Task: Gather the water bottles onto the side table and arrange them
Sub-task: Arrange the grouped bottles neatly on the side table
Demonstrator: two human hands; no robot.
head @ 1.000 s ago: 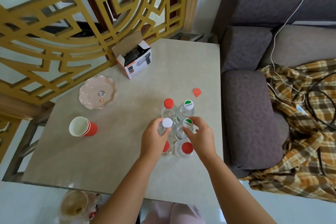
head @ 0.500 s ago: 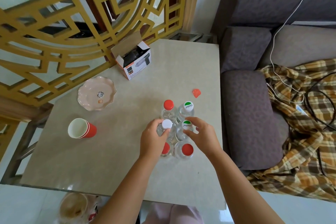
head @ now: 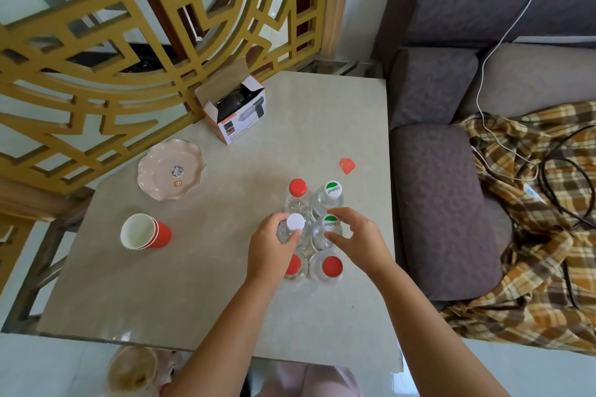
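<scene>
Several clear water bottles stand upright in a tight two-wide cluster on the beige side table (head: 193, 284). The far pair has a red cap (head: 297, 187) and a green-and-white cap (head: 332, 189). In the middle pair, my left hand (head: 274, 245) is wrapped around the white-capped bottle (head: 295, 222), and my right hand (head: 358, 240) curls around the green-capped bottle (head: 331, 224), thumb and fingers touching its neck. The near pair has red caps; the left one (head: 293, 265) is partly hidden by my left hand, and the right one (head: 332, 266) shows fully.
On the table also sit stacked red paper cups (head: 145, 232) lying on their side, a pink scalloped plate (head: 171, 169), an open cardboard box (head: 235, 113) and a small red scrap (head: 347, 165). A sofa armrest (head: 442, 203) borders the right edge; a gold lattice screen (head: 96, 58) stands behind.
Both hands stay on the middle pair of bottles; the right hand's fingers have spread slightly around the green cap. The bottles have not visibly shifted.
</scene>
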